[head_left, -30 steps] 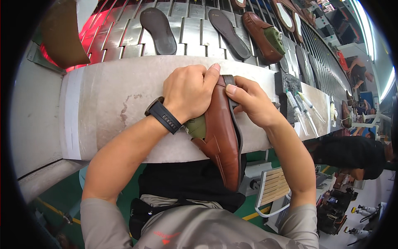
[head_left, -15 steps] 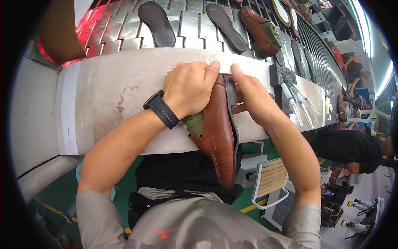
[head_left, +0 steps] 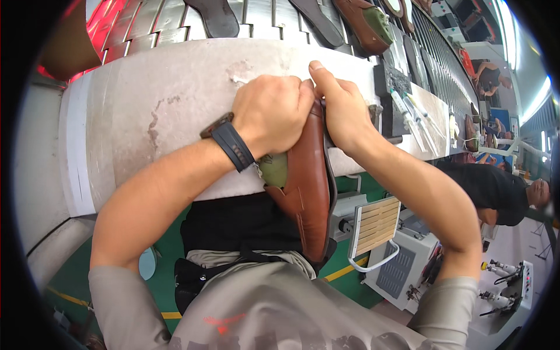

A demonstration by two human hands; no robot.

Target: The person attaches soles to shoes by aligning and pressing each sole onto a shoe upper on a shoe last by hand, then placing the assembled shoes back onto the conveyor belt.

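Observation:
A brown leather shoe (head_left: 312,181) lies on its side with its toe pointing toward me and a dark sole (head_left: 331,181) along its right edge. Green filling (head_left: 273,172) shows in its opening. My left hand (head_left: 274,111), with a black watch band at the wrist, is closed around the heel end from the left. On the sole side, my right hand (head_left: 345,114) grips the same heel end, thumb up and pressed close to my left hand. The fingertips of both hands are partly hidden behind the shoe and the knuckles.
A pale worktable (head_left: 192,99) lies under my hands. To the right, several syringes (head_left: 411,116) rest against a black block (head_left: 392,84). Dark soles (head_left: 216,17) and another brown shoe (head_left: 363,26) lie on the metal conveyor beyond. A slatted chair (head_left: 376,224) and a person (head_left: 496,189) are at the right.
My right hand has closed in on the heel, covering the sole's heel part that showed before. My left hand keeps its grip. The whole view has shifted slightly.

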